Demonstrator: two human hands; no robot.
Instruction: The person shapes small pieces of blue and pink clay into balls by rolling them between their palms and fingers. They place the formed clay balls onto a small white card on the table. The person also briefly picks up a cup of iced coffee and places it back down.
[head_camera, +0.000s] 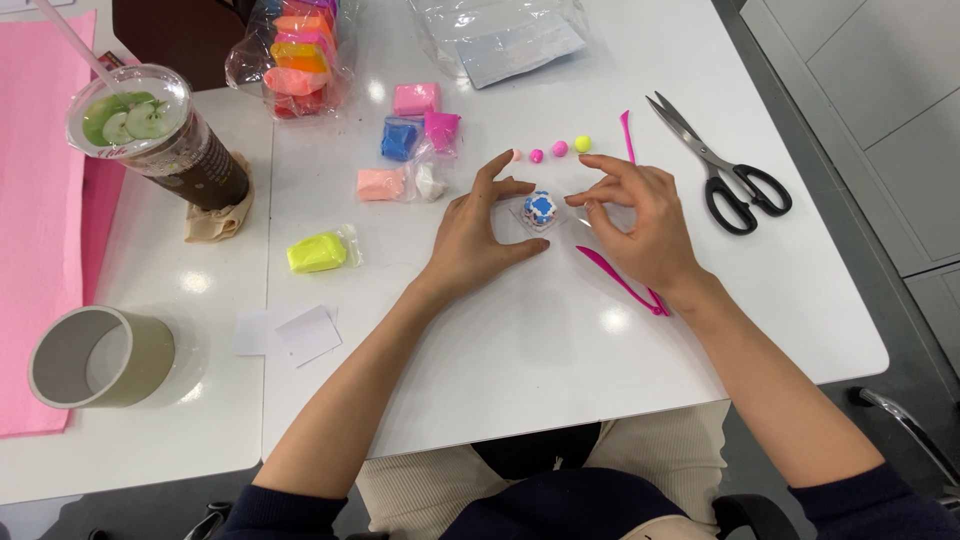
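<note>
A small blue-and-white clay ball (540, 207) rests on a scrap of clear plastic on the white table (560, 340). My left hand (478, 232) curves around its left side, fingers spread, thumb by the plastic. My right hand (640, 215) hovers at its right, fingertips pinching the edge of the plastic. Neither hand lifts the ball. Beneath my right hand lies a pink plastic modelling tool (620, 283). A row of tiny clay balls (560, 149), pink and yellow, sits just beyond my fingers.
Wrapped clay pieces lie at the left: yellow (318, 252), peach (381, 184), blue (399, 138), pink (416, 98). Black-handled scissors (722, 170) and a second pink tool (627, 134) sit at right. An iced drink cup (160, 135), tape roll (98, 356), clay bag (298, 55) stand at left.
</note>
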